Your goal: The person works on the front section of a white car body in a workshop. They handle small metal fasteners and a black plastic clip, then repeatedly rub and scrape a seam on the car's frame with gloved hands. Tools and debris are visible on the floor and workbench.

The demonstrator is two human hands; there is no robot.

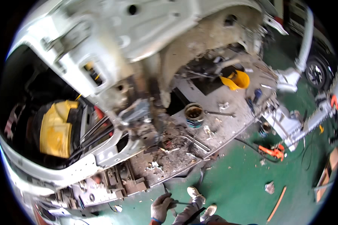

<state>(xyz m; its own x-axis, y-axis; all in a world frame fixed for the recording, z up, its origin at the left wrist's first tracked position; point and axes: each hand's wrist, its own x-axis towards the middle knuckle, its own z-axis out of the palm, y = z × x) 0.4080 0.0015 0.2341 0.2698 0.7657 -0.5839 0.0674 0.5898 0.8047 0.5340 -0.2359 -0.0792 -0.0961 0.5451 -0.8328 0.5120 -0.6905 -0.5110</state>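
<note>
My left hand (161,208), in a pale work glove, is low in the view, left of my shoes (193,193). Its fingers are closed around a thin dark rod (182,203) pointing right; the kind of tool cannot be made out. The hand is in front of the work platform's near edge and touches nothing else that shows. My right hand is out of sight. Beyond stands a pale stripped car body (142,30) with rusty torn metal (139,116) at its lower corner. On the platform (233,123) are an open tin (194,112) and a wrench (219,113).
A cut yellow container (238,80) and a blue-handled tool (257,95) lie on the platform, among scraps. On the green floor are an orange tool (272,152), a dark hose (248,142), a wooden strip (277,204) and a crumpled lump (269,187). A car wheel (316,73) stands far right.
</note>
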